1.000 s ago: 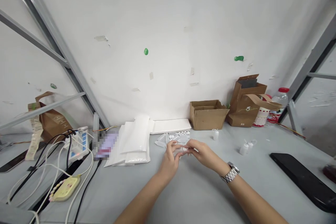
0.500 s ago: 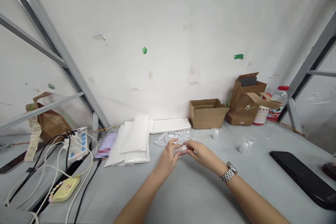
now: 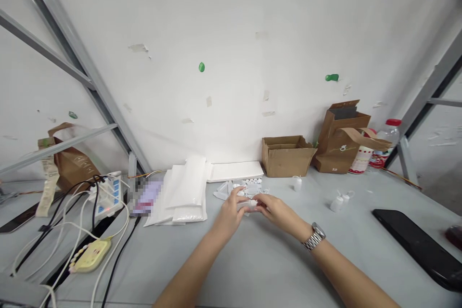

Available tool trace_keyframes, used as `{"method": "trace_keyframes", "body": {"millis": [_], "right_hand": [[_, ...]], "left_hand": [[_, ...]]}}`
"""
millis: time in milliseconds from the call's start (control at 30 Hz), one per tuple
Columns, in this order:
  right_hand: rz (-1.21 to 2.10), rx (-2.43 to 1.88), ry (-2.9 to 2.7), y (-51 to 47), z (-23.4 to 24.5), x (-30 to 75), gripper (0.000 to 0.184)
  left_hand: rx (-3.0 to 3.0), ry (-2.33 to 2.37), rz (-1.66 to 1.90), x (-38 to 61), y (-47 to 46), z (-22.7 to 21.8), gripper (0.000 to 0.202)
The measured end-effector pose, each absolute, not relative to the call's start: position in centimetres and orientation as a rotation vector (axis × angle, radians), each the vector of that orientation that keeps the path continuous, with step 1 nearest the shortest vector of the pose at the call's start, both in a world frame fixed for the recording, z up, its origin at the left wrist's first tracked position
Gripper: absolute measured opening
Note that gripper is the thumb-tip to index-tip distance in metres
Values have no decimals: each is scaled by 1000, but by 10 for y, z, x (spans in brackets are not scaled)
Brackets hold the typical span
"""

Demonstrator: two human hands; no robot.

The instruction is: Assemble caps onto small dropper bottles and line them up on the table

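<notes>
Between the fingers of my left hand (image 3: 228, 214) lies a small translucent plastic bottle (image 3: 245, 205) on its side, its white cap (image 3: 253, 202) pointing right. My right hand (image 3: 276, 209), with a metal watch on the wrist, has its fingertips pinched at that cap. Just behind both hands is a pile of loose white caps and clear plastic parts (image 3: 222, 193), partly hidden by my fingers. Farther right, one small white bottle (image 3: 297, 184) with a looped strap stands upright, and a pair of similar bottles (image 3: 337, 203) stands nearer me.
White plastic packets (image 3: 184, 187) are stacked left of my hands. Behind stand an open cardboard box (image 3: 288, 161), a brown paper bag (image 3: 334, 149) and a red-capped bottle (image 3: 390, 134). A black tray-like object (image 3: 415, 245) lies right; cables and a power strip (image 3: 108, 197) spread left.
The white cap shows more plainly between my hands. My fingers have shifted only slightly around the bottle, and the camera view has turned a little.
</notes>
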State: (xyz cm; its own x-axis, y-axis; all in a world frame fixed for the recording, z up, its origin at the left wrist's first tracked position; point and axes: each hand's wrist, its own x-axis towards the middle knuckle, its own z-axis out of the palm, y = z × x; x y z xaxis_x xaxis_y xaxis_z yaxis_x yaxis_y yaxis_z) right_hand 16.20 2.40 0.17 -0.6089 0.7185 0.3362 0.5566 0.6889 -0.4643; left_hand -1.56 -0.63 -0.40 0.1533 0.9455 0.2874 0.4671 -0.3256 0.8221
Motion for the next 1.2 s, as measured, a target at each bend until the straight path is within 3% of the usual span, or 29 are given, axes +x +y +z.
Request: {"method": "trace_keyframes", "body": {"millis": [367,733,867,1000,1200], "right_hand": [[156,-948,-2499,24,2,163,19],[1254,-1169,-1702,18,-15,135,44],[1576,-1136,-1560,25,-5,144,50],[1710,-1006,-1413,24,0,150,47],[1884,-648,-1238,14,-12,134,32]], "left_hand": [[1899,1312,932,-18,-4,-8,49],[2301,1325,1295,-15,-7,-17,37],[1823,1465,1414,-12,-1,-8,36],[1179,1223,1425,-12,2,4,41],[963,905,1257,-4,-4,6,41]]}}
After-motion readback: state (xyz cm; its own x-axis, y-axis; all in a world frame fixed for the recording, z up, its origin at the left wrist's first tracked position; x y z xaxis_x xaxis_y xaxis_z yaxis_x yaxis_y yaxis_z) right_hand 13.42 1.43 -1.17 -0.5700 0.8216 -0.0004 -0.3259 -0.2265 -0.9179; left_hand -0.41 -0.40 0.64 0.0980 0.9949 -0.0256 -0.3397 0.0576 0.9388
